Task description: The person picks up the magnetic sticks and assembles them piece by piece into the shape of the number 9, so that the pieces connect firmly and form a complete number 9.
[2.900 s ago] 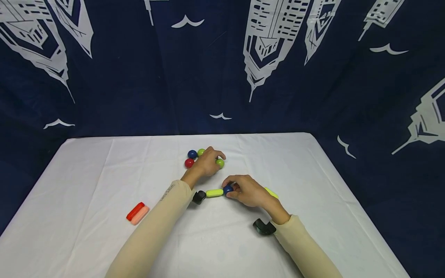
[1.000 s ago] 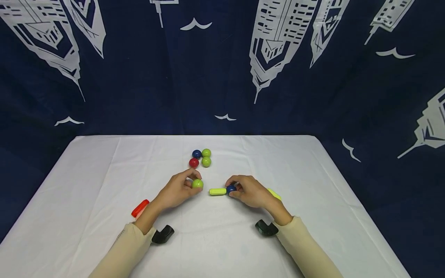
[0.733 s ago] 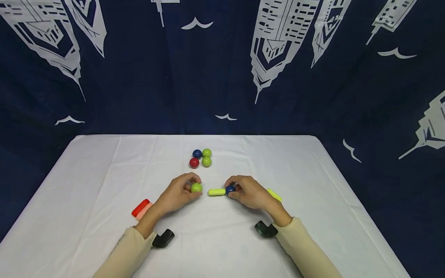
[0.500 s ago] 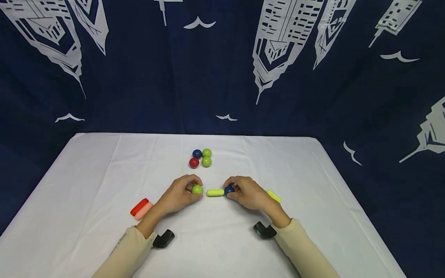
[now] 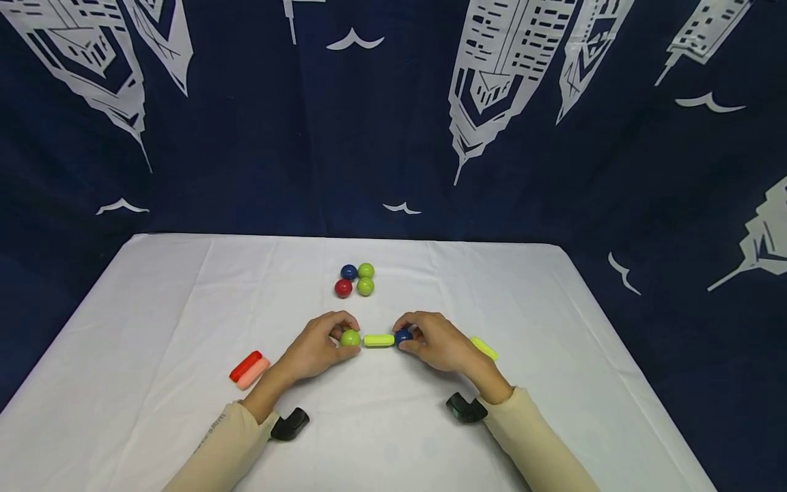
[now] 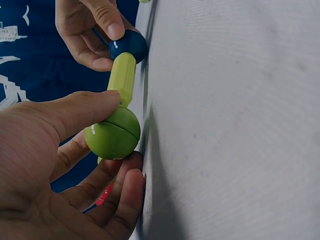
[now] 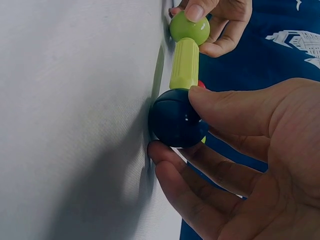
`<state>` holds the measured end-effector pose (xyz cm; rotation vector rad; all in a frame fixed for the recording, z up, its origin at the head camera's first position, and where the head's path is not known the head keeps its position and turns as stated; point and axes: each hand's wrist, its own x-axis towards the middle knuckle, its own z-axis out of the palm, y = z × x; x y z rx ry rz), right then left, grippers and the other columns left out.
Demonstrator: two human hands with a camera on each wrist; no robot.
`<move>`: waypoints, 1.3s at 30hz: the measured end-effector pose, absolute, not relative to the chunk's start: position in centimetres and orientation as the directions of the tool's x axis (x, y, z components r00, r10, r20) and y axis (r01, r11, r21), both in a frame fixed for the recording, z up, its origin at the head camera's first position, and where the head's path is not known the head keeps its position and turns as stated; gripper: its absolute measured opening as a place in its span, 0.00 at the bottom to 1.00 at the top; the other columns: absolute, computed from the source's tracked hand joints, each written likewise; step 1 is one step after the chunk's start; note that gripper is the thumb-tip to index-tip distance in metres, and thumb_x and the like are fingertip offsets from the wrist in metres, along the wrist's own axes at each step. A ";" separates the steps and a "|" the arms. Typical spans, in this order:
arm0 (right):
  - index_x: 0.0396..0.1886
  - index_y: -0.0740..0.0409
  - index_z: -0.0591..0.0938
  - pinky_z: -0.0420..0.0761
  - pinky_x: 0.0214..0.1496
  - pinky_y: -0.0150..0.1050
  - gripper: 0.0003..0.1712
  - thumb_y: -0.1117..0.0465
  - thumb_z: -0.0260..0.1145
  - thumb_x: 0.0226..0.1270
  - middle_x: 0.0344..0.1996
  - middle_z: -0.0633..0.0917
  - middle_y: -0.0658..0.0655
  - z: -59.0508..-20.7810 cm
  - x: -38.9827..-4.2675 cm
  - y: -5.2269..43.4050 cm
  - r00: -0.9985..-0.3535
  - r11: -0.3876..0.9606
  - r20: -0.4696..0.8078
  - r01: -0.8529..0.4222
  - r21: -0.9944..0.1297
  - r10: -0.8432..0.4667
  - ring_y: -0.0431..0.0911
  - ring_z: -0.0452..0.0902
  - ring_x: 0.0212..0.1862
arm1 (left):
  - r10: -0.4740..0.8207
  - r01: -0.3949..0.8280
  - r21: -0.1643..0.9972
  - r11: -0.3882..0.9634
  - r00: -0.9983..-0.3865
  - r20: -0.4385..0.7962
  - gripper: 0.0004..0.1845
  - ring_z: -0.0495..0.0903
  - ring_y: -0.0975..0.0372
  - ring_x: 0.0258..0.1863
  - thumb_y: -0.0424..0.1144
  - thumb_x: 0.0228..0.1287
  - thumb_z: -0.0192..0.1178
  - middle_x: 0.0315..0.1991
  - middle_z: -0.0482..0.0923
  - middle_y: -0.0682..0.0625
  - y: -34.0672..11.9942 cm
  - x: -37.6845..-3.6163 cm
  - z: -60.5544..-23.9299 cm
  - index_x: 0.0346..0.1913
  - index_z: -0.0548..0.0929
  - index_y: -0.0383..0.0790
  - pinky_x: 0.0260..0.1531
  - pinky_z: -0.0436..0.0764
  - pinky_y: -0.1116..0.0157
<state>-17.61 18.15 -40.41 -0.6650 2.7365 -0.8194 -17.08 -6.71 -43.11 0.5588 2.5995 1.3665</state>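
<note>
Head view has the yellow rod [image 5: 378, 340] lying on the white surface [image 5: 381, 444], so everything here goes off that. Left hand [image 5: 320, 346] is at the rod's left end with its grip closed in to ball width, thumb and fingers pinching a green ball [image 5: 350, 338]. Right hand [image 5: 440, 342] is at the rod's right end, same deal: thumb and fingertips snug round a blue ball [image 5: 402, 335] that's touching the rod. At the green end there's a sliver of gap from above; the wrist views can't settle whether it touches.

Beyond the rod sit a red ball [image 5: 343, 288], another blue and two greens. Well left of it, a red rod [image 5: 245, 366] and a pink rod [image 5: 253, 374]; to its right, a second yellow rod [image 5: 484, 348].

Looks like the joining step, imo. Next move probably calls for lining green up with the rod and bringing them together, blue held steady.
</note>
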 end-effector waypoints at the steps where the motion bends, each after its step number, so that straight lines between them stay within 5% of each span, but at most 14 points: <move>1: 0.46 0.50 0.81 0.73 0.39 0.34 0.13 0.59 0.67 0.60 0.36 0.81 0.47 -40.4 -17.6 18.1 -0.877 0.744 -0.068 -0.359 -0.563 -0.475 0.39 0.71 0.34 | 0.390 0.253 0.817 0.518 -0.920 0.037 0.16 0.75 0.63 0.38 0.39 0.52 0.70 0.39 0.76 0.54 -6.7 -17.1 -43.2 0.44 0.78 0.45 0.34 0.75 0.71; 39: 0.45 0.52 0.81 0.74 0.38 0.33 0.14 0.60 0.68 0.59 0.36 0.82 0.48 -40.3 -17.7 17.6 -0.877 0.737 -0.067 -0.356 -0.575 -0.476 0.40 0.73 0.34 | 0.378 0.271 0.811 0.519 -0.923 0.066 0.14 0.76 0.64 0.36 0.39 0.52 0.70 0.38 0.78 0.54 -6.5 -17.1 -43.6 0.40 0.77 0.46 0.37 0.74 0.68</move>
